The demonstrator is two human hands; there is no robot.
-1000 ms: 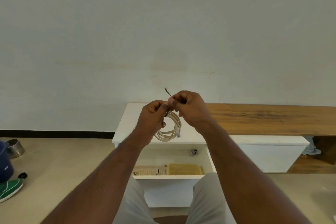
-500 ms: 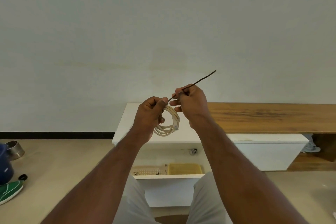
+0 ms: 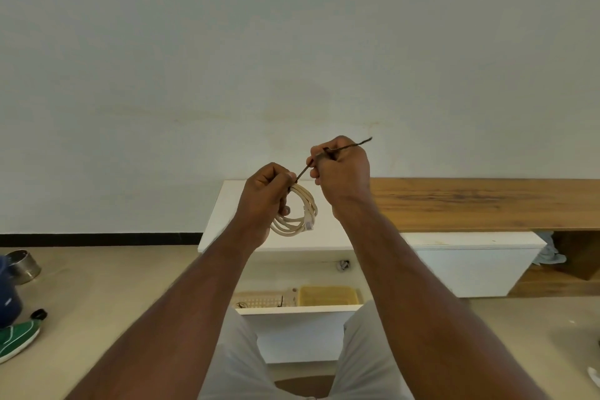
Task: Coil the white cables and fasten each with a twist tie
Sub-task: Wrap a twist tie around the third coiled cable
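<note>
Gripping the round coiled white cable point(image 3: 297, 214), left hand point(image 3: 264, 195); right hand point(image 3: 341, 169) pinches thin dark twist tie point(image 3: 345, 149).

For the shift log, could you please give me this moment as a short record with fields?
left hand: grips the coiled white cable
right hand: pinches the dark twist tie
tie: runs taut from the coil up through the right hand
coil: held in the air above the white cabinet top
baskets: on the open shelf below
</note>
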